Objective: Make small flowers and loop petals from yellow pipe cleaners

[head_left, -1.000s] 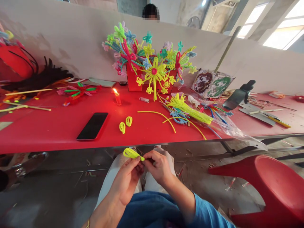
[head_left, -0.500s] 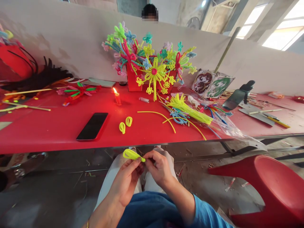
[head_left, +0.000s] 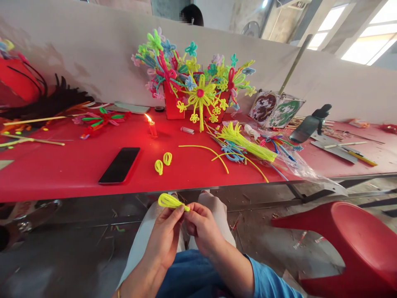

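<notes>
Over my lap, below the table edge, both hands pinch a neon-yellow pipe-cleaner loop (head_left: 169,201). My left hand (head_left: 164,238) grips the loop's base between thumb and fingers. My right hand (head_left: 201,227) is closed on the twisted stem end just right of it. Two finished yellow loops (head_left: 163,162) lie on the red table (head_left: 62,174) straight ahead. Loose yellow pipe cleaners (head_left: 217,155) and a yellow bundle (head_left: 248,142) lie to the right of them.
A black phone (head_left: 119,164) lies left of the loops, with a lit red candle (head_left: 152,126) behind. Pipe-cleaner flower bouquets (head_left: 195,78) stand at the back by a white partition. A dark bottle (head_left: 308,124) and tools lie right. A red stool (head_left: 356,244) stands at lower right.
My hands have shifted slightly down and left with the loop; the right hand's fingers have closed tighter on its stem. A person's head behind the partition moved left.
</notes>
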`<state>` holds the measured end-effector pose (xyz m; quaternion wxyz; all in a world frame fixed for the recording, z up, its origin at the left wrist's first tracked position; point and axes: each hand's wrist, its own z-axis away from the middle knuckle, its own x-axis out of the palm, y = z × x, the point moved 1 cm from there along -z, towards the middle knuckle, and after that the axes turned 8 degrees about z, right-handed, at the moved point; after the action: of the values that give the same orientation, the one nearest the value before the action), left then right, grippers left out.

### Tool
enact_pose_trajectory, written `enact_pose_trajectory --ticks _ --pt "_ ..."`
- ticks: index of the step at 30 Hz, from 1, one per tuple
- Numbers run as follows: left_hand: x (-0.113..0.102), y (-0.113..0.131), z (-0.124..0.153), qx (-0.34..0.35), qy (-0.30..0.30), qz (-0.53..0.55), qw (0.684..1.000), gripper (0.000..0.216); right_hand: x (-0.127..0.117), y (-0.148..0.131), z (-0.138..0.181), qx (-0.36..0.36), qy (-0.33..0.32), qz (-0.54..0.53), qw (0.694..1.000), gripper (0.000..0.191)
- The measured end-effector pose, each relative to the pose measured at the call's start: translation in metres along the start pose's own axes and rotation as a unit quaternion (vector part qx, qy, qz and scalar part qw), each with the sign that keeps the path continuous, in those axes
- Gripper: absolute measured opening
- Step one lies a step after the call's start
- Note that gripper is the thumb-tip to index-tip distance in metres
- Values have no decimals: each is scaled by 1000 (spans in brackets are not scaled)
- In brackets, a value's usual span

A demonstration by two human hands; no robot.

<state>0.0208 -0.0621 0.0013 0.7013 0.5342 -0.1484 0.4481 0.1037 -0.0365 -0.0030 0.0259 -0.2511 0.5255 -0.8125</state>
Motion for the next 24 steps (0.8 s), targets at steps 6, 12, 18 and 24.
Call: enact_pose_trajectory --ticks 6,12,18,24 --pt "2 -2 -2 28 14 -34 999 8 5 9 0 -25 38 8 999 24" --pt "3 -2 -3 14 36 -30 999 12 0 18 -6 -133 117 141 974 16" --pt "4 -2 -2 -12 44 11 999 15 -13 7 -6 -370 158 423 812 13" --pt "-1 -4 -1 -46 66 6 997 14 -31 -14 -5 -498 45 582 641 14"
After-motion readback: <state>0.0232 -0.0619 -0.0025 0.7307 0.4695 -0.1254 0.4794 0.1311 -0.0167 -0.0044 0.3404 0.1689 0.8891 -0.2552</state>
